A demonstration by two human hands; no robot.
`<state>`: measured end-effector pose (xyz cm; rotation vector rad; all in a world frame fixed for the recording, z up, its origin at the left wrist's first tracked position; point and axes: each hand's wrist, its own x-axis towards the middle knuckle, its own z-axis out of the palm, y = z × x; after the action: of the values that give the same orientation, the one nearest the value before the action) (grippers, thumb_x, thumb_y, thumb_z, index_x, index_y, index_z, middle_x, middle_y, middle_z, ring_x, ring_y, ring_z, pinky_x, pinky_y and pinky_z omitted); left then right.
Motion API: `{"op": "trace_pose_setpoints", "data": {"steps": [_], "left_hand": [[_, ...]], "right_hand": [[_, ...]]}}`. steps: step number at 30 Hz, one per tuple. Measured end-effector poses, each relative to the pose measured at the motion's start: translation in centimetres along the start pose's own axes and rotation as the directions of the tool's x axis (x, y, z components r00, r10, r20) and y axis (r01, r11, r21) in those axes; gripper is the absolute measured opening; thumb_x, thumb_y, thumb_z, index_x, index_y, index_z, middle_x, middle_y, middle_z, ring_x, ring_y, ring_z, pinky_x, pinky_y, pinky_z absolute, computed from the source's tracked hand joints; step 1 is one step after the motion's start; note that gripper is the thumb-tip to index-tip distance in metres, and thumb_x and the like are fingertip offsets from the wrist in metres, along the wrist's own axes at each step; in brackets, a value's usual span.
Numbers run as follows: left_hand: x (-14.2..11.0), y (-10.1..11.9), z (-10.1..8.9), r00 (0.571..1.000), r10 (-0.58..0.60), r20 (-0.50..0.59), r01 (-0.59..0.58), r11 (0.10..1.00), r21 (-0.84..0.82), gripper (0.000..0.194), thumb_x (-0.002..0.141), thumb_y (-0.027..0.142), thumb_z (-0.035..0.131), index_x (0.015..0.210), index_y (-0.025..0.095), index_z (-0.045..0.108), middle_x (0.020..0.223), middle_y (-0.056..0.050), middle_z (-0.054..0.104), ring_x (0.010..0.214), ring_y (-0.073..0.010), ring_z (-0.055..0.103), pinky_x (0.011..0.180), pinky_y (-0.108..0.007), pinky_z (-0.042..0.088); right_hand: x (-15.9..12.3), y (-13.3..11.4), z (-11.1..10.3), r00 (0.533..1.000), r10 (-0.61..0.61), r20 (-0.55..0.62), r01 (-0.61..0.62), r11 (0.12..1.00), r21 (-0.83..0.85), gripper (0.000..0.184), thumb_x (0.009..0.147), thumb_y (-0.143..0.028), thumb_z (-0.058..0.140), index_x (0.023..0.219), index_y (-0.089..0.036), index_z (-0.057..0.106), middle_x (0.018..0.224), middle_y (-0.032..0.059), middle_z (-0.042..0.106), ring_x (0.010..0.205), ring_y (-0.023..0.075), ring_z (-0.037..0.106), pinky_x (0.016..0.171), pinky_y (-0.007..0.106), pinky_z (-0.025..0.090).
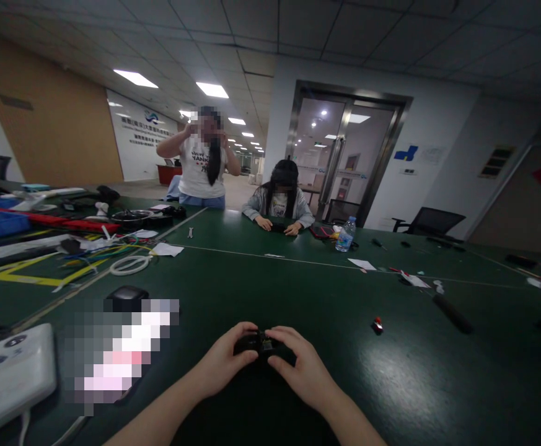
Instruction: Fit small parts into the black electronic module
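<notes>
Low in the middle of the head view, a small black device point(251, 342), rounded like a computer mouse, is held just above or on the green table. Its centre shows an opening with yellowish and grey parts inside; I cannot tell its exact kind. My left hand point(226, 356) grips its left end, with fingers on the far side and thumb on the near side. Around the right end closes my right hand point(300, 365), its fingertips and thumb close to the opening. My fingers cover much of both ends.
Left of my hands lie a blurred-out bright screen point(126, 353), a black rounded case point(128, 297) and a white device point(14, 378) with a cable. A small red-and-silver piece point(378, 325) lies right. Beyond are a water bottle point(346, 235), a screwdriver-like black handle point(453, 314) and two people.
</notes>
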<state>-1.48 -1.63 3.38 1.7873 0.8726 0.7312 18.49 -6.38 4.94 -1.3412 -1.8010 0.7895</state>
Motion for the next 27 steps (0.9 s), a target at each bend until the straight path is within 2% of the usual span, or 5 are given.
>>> {"op": "trace_pose_setpoints", "data": {"steps": [6, 9, 13, 18, 27], "left_hand": [[0.1, -0.5, -0.1, 0.996, 0.001, -0.088, 0.023, 0.962, 0.271, 0.036, 0.069, 0.022, 0.064, 0.104, 0.026, 0.061, 0.115, -0.005, 0.056, 0.114, -0.0284, 0.043, 0.097, -0.043, 0.03], [0.1, -0.6, 0.0, 0.996, -0.017, -0.091, 0.047, 0.938, 0.342, 0.043, 0.068, 0.023, 0.065, 0.11, 0.027, 0.059, 0.117, -0.006, 0.057, 0.114, -0.0294, 0.043, 0.097, -0.045, 0.03], [0.0, -0.4, 0.1, 0.995, -0.024, -0.096, 0.06, 0.921, 0.385, 0.055, 0.067, 0.022, 0.064, 0.12, 0.026, 0.052, 0.123, -0.007, 0.054, 0.117, -0.0286, 0.042, 0.099, -0.044, 0.029], [0.0, -0.2, 0.1, 0.995, -0.013, -0.097, 0.051, 0.912, 0.407, 0.045, 0.069, 0.022, 0.061, 0.114, 0.023, 0.057, 0.119, -0.007, 0.057, 0.114, -0.0276, 0.045, 0.098, -0.042, 0.031], [0.4, -1.3, 0.0, 0.993, 0.007, -0.122, 0.042, 0.917, 0.396, 0.045, 0.071, 0.023, 0.059, 0.116, 0.024, 0.056, 0.119, -0.007, 0.058, 0.114, -0.0278, 0.046, 0.099, -0.044, 0.032]], "right_hand": [[0.3, 0.8, 0.5, 0.999, -0.004, 0.043, 0.005, 0.999, -0.036, 0.027, 0.075, -0.022, 0.06, 0.098, -0.035, 0.067, 0.109, -0.0004, 0.059, 0.102, 0.0222, 0.056, 0.089, 0.039, 0.041], [0.4, 1.1, 0.6, 0.999, -0.005, 0.049, 0.007, 0.999, -0.04, 0.028, 0.072, -0.022, 0.062, 0.096, -0.035, 0.068, 0.106, -0.0005, 0.06, 0.1, 0.0227, 0.055, 0.089, 0.04, 0.042], [0.4, 1.0, 0.7, 1.0, 0.006, 0.016, -0.006, 1.0, 0.0, 0.039, 0.067, -0.017, 0.065, 0.101, -0.035, 0.065, 0.103, -0.0004, 0.061, 0.098, 0.0224, 0.055, 0.09, 0.04, 0.041], [0.4, 0.7, 0.6, 1.0, 0.016, 0.008, -0.016, 1.0, 0.021, 0.04, 0.066, -0.016, 0.065, 0.102, -0.033, 0.064, 0.105, 0.0005, 0.059, 0.098, 0.0214, 0.056, 0.089, 0.038, 0.042], [0.4, 1.2, 0.6, 0.999, 0.037, -0.015, -0.036, 0.999, 0.025, 0.041, 0.065, -0.019, 0.066, 0.104, -0.031, 0.063, 0.104, 0.0012, 0.062, 0.1, 0.0232, 0.055, 0.09, 0.04, 0.041]]}}
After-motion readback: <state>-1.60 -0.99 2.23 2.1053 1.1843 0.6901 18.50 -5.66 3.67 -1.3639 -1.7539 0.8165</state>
